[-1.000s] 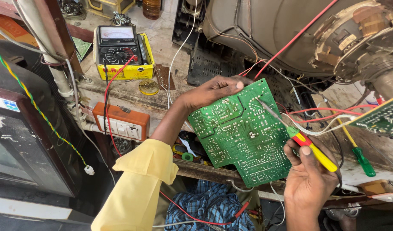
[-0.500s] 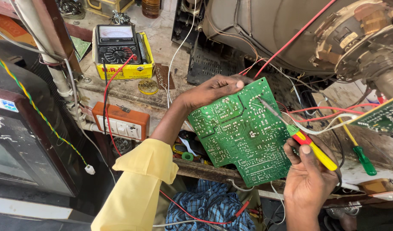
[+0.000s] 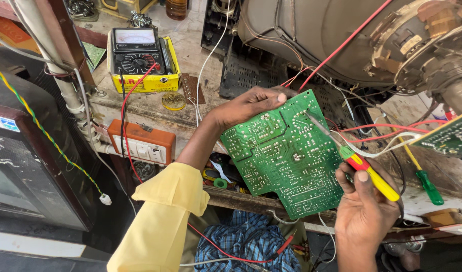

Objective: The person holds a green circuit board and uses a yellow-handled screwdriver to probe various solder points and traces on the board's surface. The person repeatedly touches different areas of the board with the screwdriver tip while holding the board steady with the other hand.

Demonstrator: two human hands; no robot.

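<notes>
Pretty cluttered repair bench (image 3: 140, 108) here, pale and grimy on top. A yellow-cased analog meter (image 3: 140, 58) sits at the back, an orange power strip (image 3: 140, 141) hangs on the front edge, and a big grey picture tube (image 3: 316, 35) fills the upper right. Dark TV cabinet (image 3: 24, 166) on the left.

At the back of the bench sits a black analogue meter (image 3: 136, 50) with a pale rectangular dial window (image 3: 136, 37), nested in an open yellow cardboard box (image 3: 146, 83) — its front wall carries dark print. At the left edge stands a dark, glossy television screen (image 3: 19, 171) in a black frame, and a small rectangular sticker (image 3: 3, 123) — white, blue and red — is stuck near its upper left corner.
</notes>
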